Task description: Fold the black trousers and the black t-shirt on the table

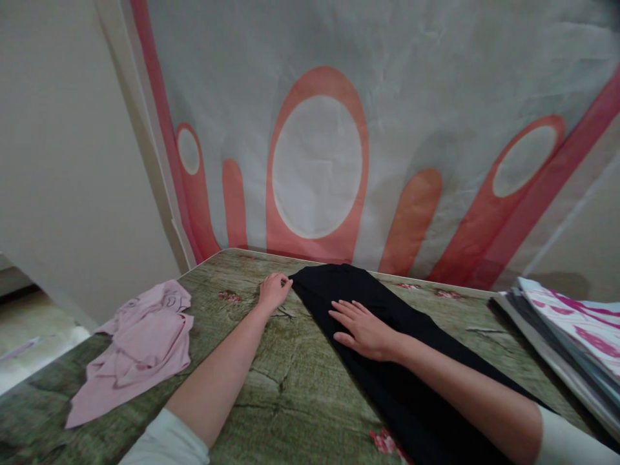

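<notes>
Pinched tight, bare left hand is holding corner of long black fabric garment, reaching toward one o'clock. Bare right hand is pointing toward ten, lying flat, palm-down on garment. Garment is stretching from twelve toward five.

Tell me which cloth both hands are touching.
The black cloth: the left hand pinches its far-left corner, while the right hand lies flat on it. Neither touches the crumpled pink cloth or the folded stack at right.

a crumpled pink garment lies left, a folded cloth stack right, a patterned banner behind.
</notes>
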Tool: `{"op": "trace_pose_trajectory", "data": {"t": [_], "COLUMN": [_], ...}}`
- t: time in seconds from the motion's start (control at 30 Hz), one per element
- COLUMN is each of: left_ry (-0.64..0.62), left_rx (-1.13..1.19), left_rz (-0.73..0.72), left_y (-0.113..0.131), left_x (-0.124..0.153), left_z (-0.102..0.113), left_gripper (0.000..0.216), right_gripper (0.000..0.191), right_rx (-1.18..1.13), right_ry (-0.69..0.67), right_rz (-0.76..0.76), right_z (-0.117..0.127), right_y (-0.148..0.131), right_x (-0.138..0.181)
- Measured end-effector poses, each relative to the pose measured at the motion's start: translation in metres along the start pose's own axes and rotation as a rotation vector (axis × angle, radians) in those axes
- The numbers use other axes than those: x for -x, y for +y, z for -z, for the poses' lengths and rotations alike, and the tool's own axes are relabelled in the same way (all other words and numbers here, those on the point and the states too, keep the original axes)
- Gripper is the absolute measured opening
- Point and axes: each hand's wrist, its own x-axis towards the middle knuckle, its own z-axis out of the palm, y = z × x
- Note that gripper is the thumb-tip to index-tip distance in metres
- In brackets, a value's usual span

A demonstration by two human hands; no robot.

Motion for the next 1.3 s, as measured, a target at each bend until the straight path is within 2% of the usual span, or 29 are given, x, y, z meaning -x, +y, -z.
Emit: {"op": "trace_pose_trajectory", "data": {"t": [0.1, 0.23, 0.4, 0.53, 0.63, 0.73, 0.9, 0.97, 1.03, 1.1, 1.17, 1.3], "left_ry": [0.069, 0.139, -0.079, -0.165, -0.265, -0.312, -0.304, -0.243, -0.147, -0.091, -0.110, -0.170], "left_rx": [0.060, 0.132, 0.113, 0.033, -0.033, -0.056, -0.099, -0.124, -0.122, -0.088, -0.043, 0.022], "left_rz": [0.044, 0.102, 0.194, 0.174, 0.076, 0.043, 0.057, 0.051, -0.038, -0.188, -0.317, -0.457], "left_y": [-0.004, -0.012, -0.021, -0.019, -0.014, -0.014, -0.018, -0.014, -0.003, 0.014, 0.032, 0.061], "left_x": [-0.005, -0.012, -0.016, -0.014, -0.011, -0.010, -0.011, -0.012, -0.016, -0.024, -0.035, -0.066], "left_z": [-0.001, 0.003, 0.020, 0.030, 0.032, 0.033, 0.037, 0.036, 0.032, 0.023, 0.010, -0.020], "left_gripper": [0.023, 0.036, 0.047, 0.049, 0.038, 0.028, 0.023, 0.024, 0.028, 0.029, 0.030, 0.037], "right_gripper": [0.065, 0.067, 0.068, 0.068, 0.063, 0.058, 0.058, 0.058, 0.059, 0.059, 0.059, 0.059], "right_rx": [-0.003, -0.013, -0.066, -0.103, -0.127, -0.129, -0.086, -0.085, -0.090, -0.092, -0.086, -0.072], "right_ry": [-0.029, -0.061, -0.102, -0.127, -0.112, -0.032, 0.072, 0.092, 0.105, 0.109, 0.109, 0.114], "right_rz": [-0.007, 0.040, 0.116, 0.150, 0.147, 0.077, -0.107, -0.143, -0.161, -0.175, -0.189, -0.189], "right_z": [-0.004, -0.005, -0.003, -0.001, 0.003, 0.006, 0.011, 0.010, 0.006, 0.002, -0.003, -0.006], "right_y": [-0.018, -0.034, -0.056, -0.062, -0.056, -0.042, -0.002, 0.013, 0.025, 0.032, 0.035, 0.034], "right_x": [0.000, 0.004, 0.012, 0.012, 0.012, 0.013, 0.019, 0.023, 0.027, 0.031, 0.033, 0.035]}}
